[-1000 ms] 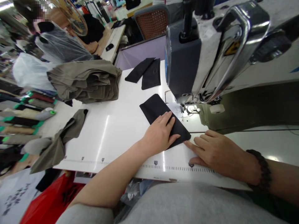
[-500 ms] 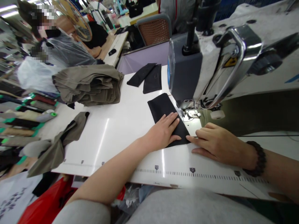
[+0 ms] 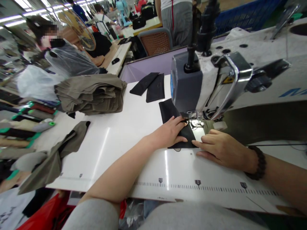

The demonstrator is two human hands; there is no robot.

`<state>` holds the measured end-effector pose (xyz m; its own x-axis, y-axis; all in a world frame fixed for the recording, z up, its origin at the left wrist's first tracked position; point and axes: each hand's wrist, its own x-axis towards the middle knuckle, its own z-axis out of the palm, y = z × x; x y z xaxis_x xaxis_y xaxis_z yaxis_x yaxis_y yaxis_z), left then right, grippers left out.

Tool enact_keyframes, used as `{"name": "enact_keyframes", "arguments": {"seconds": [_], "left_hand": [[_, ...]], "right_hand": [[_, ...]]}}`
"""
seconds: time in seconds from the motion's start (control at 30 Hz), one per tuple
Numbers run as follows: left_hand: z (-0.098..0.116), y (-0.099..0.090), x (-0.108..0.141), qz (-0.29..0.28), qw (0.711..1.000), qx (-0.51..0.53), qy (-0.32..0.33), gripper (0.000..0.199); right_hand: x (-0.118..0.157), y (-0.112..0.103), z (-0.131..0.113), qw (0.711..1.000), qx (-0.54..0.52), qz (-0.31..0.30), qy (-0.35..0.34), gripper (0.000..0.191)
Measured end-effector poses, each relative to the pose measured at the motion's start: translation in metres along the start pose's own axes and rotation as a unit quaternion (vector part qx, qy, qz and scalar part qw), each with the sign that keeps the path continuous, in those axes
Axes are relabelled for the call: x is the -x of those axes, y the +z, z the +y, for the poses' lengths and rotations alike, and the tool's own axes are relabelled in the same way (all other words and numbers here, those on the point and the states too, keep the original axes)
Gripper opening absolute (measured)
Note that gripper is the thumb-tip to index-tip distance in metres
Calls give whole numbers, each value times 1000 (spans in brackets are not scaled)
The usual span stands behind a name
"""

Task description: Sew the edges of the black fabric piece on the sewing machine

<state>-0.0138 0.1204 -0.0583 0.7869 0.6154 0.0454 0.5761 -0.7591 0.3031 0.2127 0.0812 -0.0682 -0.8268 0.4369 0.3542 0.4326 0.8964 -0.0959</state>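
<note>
A black fabric piece (image 3: 169, 110) lies on the white table (image 3: 134, 127), its right edge beside the needle plate (image 3: 198, 132) and its upper part partly under the head of the sewing machine (image 3: 187, 80). My left hand (image 3: 169, 132) rests flat on the fabric with its fingers spread, the fingertips close to the presser foot. At the fabric's lower right corner, my right hand (image 3: 217, 147) touches it with an extended index finger; the other fingers are bent and hold nothing visible. Two more black pieces (image 3: 155, 89) lie behind, overlapping.
A stack of grey-brown fabric (image 3: 91, 94) stands at the back left, with a loose strip (image 3: 69, 143) nearer the front left edge. Thread spools (image 3: 31, 121) lie at far left. Behind are a chair (image 3: 155, 41) and other people.
The black fabric has shifted right, up against the machine's foot, and my left hand has moved slightly with it. The camera view has tilted up a little.
</note>
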Motion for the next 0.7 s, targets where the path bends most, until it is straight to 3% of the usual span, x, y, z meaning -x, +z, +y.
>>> {"name": "enact_keyframes", "arguments": {"seconds": [0.7], "left_hand": [[-11, -3, -8, 6, 1000, -1, -8, 49]], "right_hand": [[0, 6, 1, 998, 27, -1, 50, 37]]}}
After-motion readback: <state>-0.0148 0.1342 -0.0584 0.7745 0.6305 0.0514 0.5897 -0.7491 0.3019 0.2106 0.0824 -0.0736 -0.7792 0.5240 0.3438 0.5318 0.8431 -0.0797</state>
